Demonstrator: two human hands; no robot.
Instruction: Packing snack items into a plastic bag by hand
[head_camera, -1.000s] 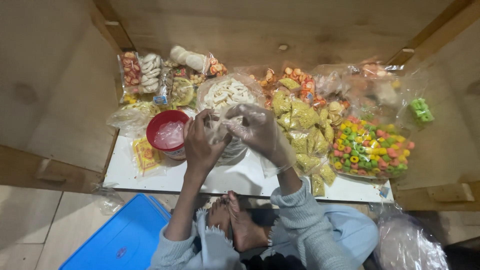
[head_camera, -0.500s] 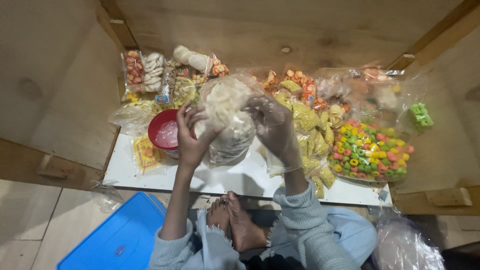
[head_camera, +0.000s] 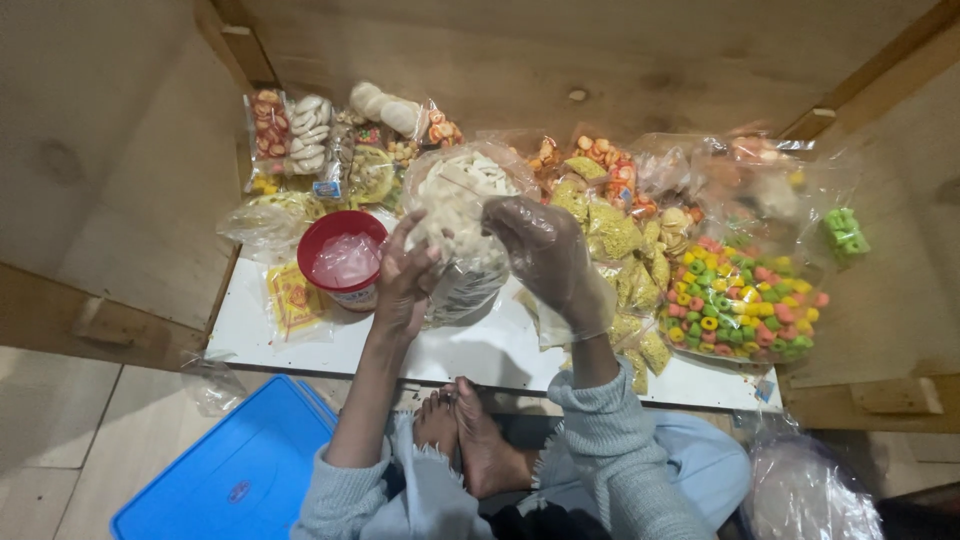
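My bare left hand (head_camera: 405, 280) and plastic-gloved right hand (head_camera: 545, 255) both clasp the clear plastic bag of white crackers (head_camera: 458, 215), steadying it upright near the white tabletop (head_camera: 470, 355) front edge.

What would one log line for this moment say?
left hand: bare, on bag of white crackers | right hand: in plastic glove, at bag's top | red tub: beside left hand

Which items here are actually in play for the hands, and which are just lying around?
In hand:
- left hand, bare, against the large clear plastic bag of white crackers
- right hand, in a clear plastic glove, at the same bag

Lying about:
- red round tub
- bag of multicoloured ring snacks
- small packets of yellow snacks
- blue plastic lid
- white tabletop
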